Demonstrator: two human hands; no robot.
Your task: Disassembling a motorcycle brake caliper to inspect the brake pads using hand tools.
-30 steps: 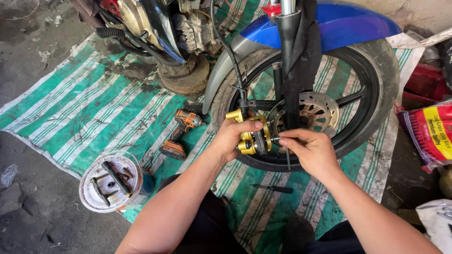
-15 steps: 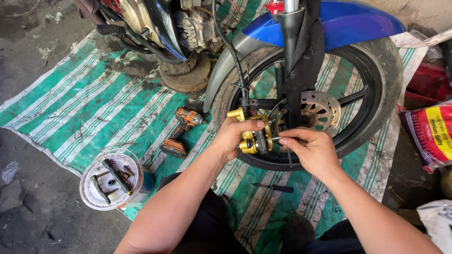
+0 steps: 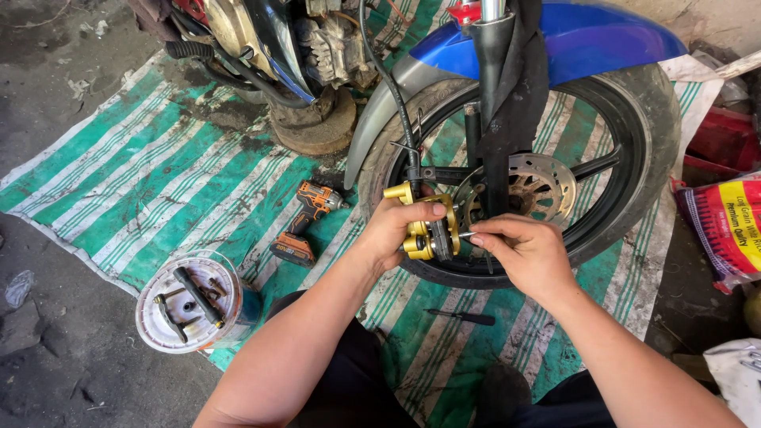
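My left hand [image 3: 396, 226] grips a gold brake caliper [image 3: 422, 230] held in front of a motorcycle's front wheel [image 3: 634, 135]. A black hose [image 3: 394, 95] runs up from the caliper. My right hand [image 3: 523, 254] pinches a small thin metal part [image 3: 465, 235] at the caliper's right side. Behind both hands are the drilled brake disc [image 3: 547, 186] and the black fork leg [image 3: 495, 135] under a blue fender [image 3: 587, 36].
An orange and black cordless driver [image 3: 305, 222] lies on the green striped mat [image 3: 143, 190] to the left. A round white tub [image 3: 186, 301] holds tools. A black screwdriver [image 3: 464, 317] lies near my knees. The engine [image 3: 293, 55] stands at the back; a red and yellow sack [image 3: 725, 226] is at right.
Both hands stay on the caliper with only small finger shifts. The view has drifted slightly.
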